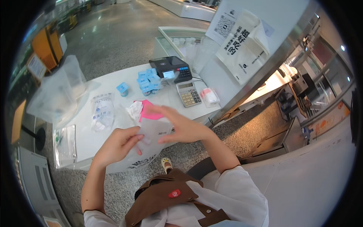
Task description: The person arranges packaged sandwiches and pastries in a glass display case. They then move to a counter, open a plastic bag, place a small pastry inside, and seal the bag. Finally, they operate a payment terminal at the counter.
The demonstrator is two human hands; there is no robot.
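Observation:
My left hand (122,143) pinches a translucent white plastic bag (153,133) with dark print, which hangs over the near edge of the white counter (82,142). To its right is my right hand (181,127), its fingers spread around the bag's other side with a gap between thumb and fingers; no grip shows there. Just beyond the hands lie a bright pink piece of material (149,109) and a crumpled white tissue or wrapper (135,110). Part of the bag's lower portion is hidden behind the left hand.
Small blue-lidded cups (149,81) stand in a cluster, with a single cup (122,88) to their left. Behind are a black payment terminal (171,68), a calculator (188,94) and a packet of tissues (210,96). Packaged plastic (102,112) and large clear bags (56,93) lie left.

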